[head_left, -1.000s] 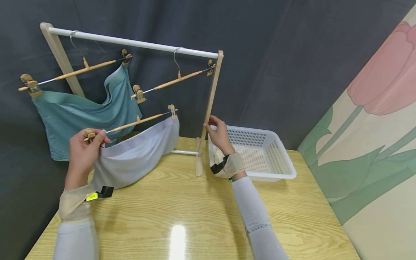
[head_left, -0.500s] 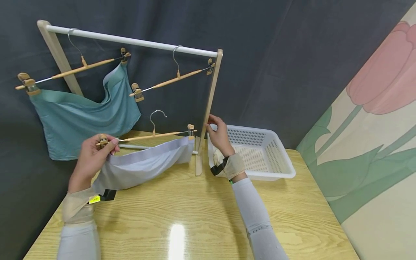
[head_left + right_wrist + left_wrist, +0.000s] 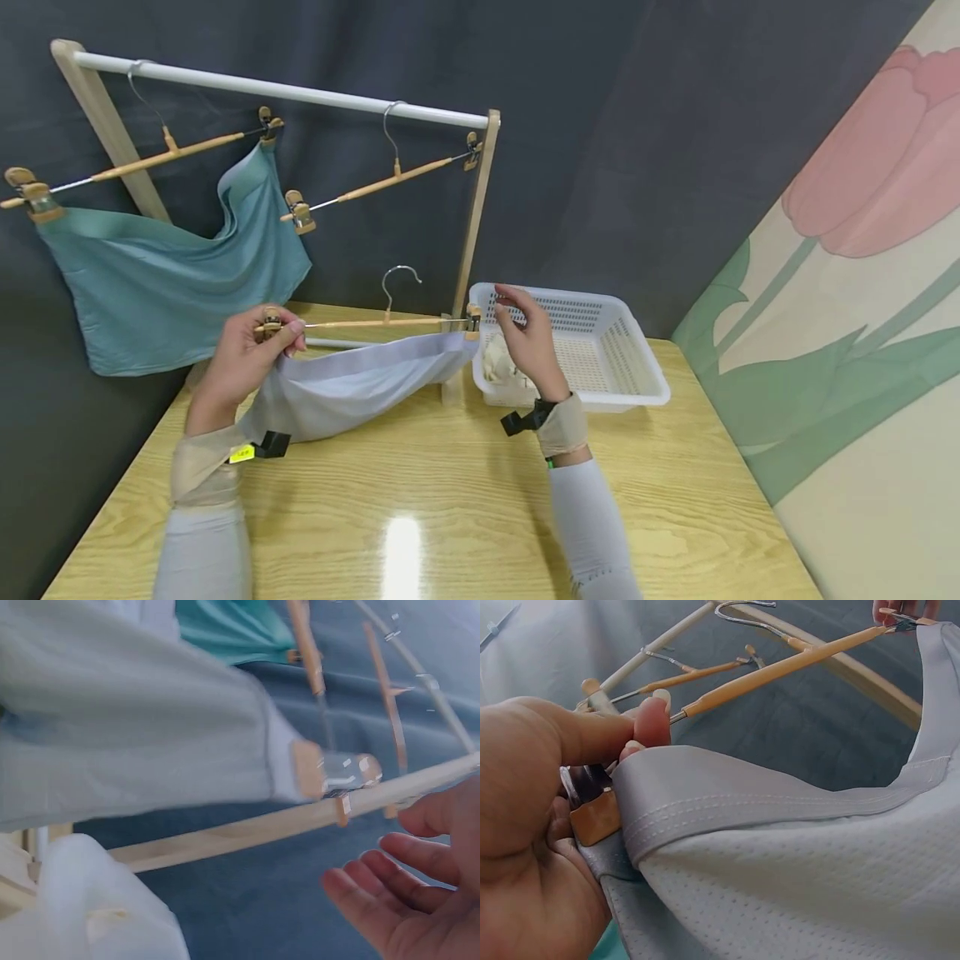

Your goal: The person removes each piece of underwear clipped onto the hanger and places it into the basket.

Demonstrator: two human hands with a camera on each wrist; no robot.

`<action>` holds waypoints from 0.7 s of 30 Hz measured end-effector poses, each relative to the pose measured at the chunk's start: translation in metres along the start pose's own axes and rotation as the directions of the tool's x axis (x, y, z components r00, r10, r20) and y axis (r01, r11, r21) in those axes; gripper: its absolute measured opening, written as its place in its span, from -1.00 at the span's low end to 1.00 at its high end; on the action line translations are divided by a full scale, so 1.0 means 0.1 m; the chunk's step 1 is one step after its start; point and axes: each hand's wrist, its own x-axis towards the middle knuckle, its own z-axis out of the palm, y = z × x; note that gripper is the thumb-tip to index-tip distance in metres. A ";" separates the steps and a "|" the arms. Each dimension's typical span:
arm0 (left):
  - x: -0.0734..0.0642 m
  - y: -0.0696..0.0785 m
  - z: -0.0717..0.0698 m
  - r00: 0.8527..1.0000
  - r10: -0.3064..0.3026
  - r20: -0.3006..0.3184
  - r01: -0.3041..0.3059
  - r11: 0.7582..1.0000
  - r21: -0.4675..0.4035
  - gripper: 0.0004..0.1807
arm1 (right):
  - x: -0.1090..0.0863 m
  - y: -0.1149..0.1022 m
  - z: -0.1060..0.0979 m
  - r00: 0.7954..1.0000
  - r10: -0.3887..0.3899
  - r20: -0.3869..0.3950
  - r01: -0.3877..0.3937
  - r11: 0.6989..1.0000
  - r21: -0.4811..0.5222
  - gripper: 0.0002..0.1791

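My left hand [image 3: 243,358] grips the left clip end of a wooden clip hanger [image 3: 360,323]. From its two clips hangs a light grey garment [image 3: 337,392] with a stitched waistband, sagging in the middle; the left wrist view shows the waistband [image 3: 705,784] close up. The hanger's metal hook [image 3: 386,287] points up, free of any bar. Close beside the right-hand clip [image 3: 473,322] is my right hand [image 3: 532,342], its fingers loosely bent and apart from it. The right wrist view shows those fingers [image 3: 405,889] with nothing between them.
Behind stands a rack with a white bar [image 3: 300,87]. A teal garment [image 3: 172,283] hangs there at left, beside a bare clip hanger [image 3: 393,179]. A white perforated basket [image 3: 630,350] holding whitish cloth [image 3: 498,362] is on the wooden table [image 3: 450,500].
My left hand has moved right and slightly down with the hanger and grey garment, bringing it level. My right hand has left the rack's upright and moved right, beside the hanger's right clip.
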 end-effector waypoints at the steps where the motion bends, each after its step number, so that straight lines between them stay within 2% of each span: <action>1: 0.01 0.00 0.02 1.000 0.003 0.006 -0.003 1.000 -0.007 -0.84 | -0.06 -0.08 -0.04 1.000 0.001 -0.009 -0.001 1.000 0.000 -0.59; 5: 0.06 0.03 0.12 0.999 0.019 0.029 -0.018 0.999 -0.042 -0.86 | -0.25 -0.34 -0.15 0.998 -0.020 -0.055 0.021 1.000 0.018 -0.61; 7: 0.08 0.05 0.17 0.999 0.029 0.045 -0.027 0.998 -0.058 -0.86 | -0.32 -0.37 -0.19 0.995 -0.053 -0.086 0.056 0.998 0.029 -0.62; 10: 0.11 0.08 0.26 0.996 0.047 0.072 -0.042 0.997 -0.070 -0.86 | -0.38 -0.29 -0.22 0.984 -0.121 -0.134 0.125 0.992 0.022 -0.63; 14: 0.14 0.12 0.36 0.993 0.068 0.096 -0.060 0.994 -0.091 -0.86 | -0.41 -0.20 -0.26 0.959 -0.222 -0.175 0.215 0.975 -0.059 -0.63; 16: 0.14 0.14 0.39 0.991 0.085 0.103 -0.073 0.990 -0.122 -0.87 | -0.44 -0.25 -0.27 0.947 -0.266 -0.179 0.251 0.962 -0.104 -0.64; 19: 0.14 0.17 0.45 0.985 0.127 0.114 -0.103 0.974 -0.200 -0.87 | -0.48 -0.33 -0.27 0.924 -0.339 -0.178 0.312 0.936 -0.161 -0.65; 21: 0.15 0.20 0.50 0.978 0.166 0.122 -0.130 0.957 -0.260 -0.87 | -0.51 -0.40 -0.26 0.903 -0.396 -0.165 0.358 0.908 -0.219 -0.66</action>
